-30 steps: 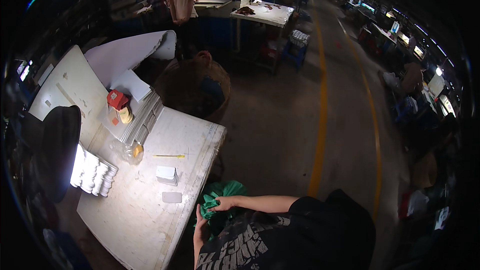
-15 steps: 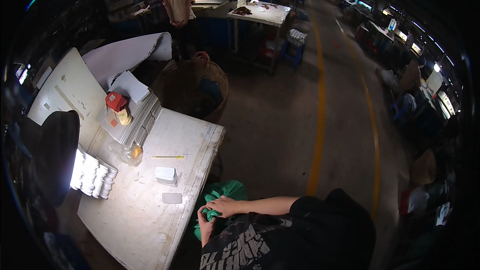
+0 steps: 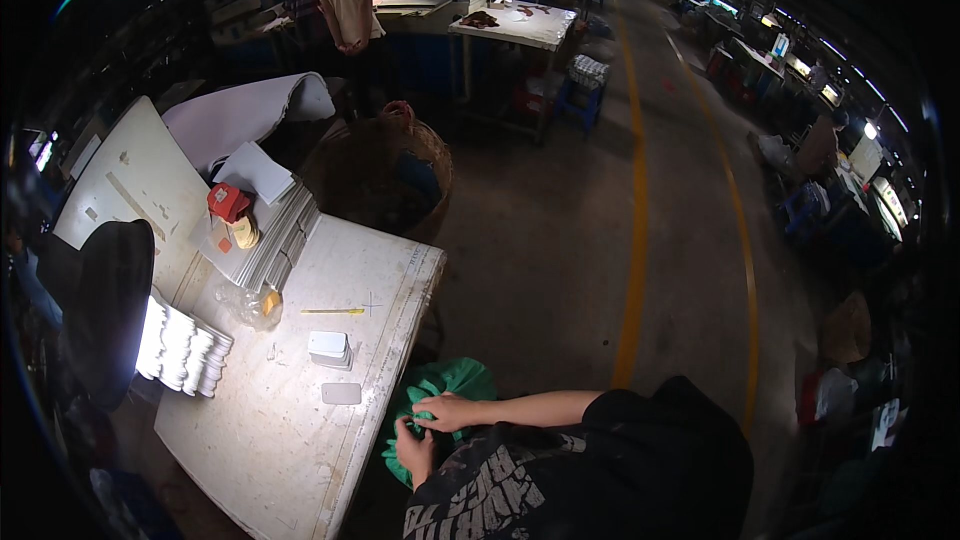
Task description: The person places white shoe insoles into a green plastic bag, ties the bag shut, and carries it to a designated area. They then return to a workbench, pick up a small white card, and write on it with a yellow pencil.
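Beside the right edge of the white table, low by my body, is a crumpled green bundle (image 3: 462, 377) of thin material; whether it is cloth or a plastic bag I cannot tell. My right hand (image 3: 447, 412) reaches across from the right and grips its gathered top with bent fingers. Just below it, my left hand (image 3: 415, 447) pinches the same gathered material from the near side. The fingertips of both hands nearly meet, and the folds partly hide them. The bundle's lower part is in shadow.
On the white table (image 3: 270, 440) lie a stack of small light cards (image 3: 328, 348), one loose card (image 3: 341, 394), a yellow pen (image 3: 333, 311), piled sheets (image 3: 275, 250) and white rolls (image 3: 182, 348). A dark lamp shade (image 3: 112, 310) overhangs its left. Beyond stand a wicker basket (image 3: 440, 165) and a person (image 3: 350, 0).
My left hand has shifted slightly, and the green material now bulges out more below it on the near side. Both hands keep their hold. The whole view has moved a little.
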{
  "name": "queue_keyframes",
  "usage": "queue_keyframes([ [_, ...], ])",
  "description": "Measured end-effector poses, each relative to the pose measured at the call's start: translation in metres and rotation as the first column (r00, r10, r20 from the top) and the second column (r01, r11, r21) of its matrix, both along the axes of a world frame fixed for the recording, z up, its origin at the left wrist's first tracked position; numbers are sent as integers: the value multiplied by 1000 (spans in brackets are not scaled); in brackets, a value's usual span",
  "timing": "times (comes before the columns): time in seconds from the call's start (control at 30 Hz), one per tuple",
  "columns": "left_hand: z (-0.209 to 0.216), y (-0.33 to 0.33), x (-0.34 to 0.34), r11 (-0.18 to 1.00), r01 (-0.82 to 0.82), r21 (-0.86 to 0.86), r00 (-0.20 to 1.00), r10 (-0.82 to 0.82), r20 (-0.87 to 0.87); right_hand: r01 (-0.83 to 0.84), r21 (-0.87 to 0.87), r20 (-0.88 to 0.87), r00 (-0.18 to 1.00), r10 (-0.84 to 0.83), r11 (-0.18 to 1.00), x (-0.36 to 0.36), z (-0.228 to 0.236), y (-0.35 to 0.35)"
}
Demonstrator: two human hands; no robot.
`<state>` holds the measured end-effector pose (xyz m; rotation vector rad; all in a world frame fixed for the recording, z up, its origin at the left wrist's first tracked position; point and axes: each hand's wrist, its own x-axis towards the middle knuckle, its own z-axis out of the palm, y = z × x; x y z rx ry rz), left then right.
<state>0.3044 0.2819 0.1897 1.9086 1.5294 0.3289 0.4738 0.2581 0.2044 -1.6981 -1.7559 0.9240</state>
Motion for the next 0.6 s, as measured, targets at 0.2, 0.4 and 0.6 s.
queue_keyframes([
  [0.2, -18, 14, -11, 973, -7, -229, 999, -2, -39, -169, -66, -42, 985, 167, 983, -1, 9, 0],
  [0.4, -12, 35, -26, 517, 258, -817, 621, 558, 550, -66, 107, 45, 997, 61, 992, 1, 27, -8],
  [0.6, -3, 38, -26, 737, -8, -676, 607, 541, 582, -112, 120, 385, 921, 58, 986, -1, 37, -8],
])
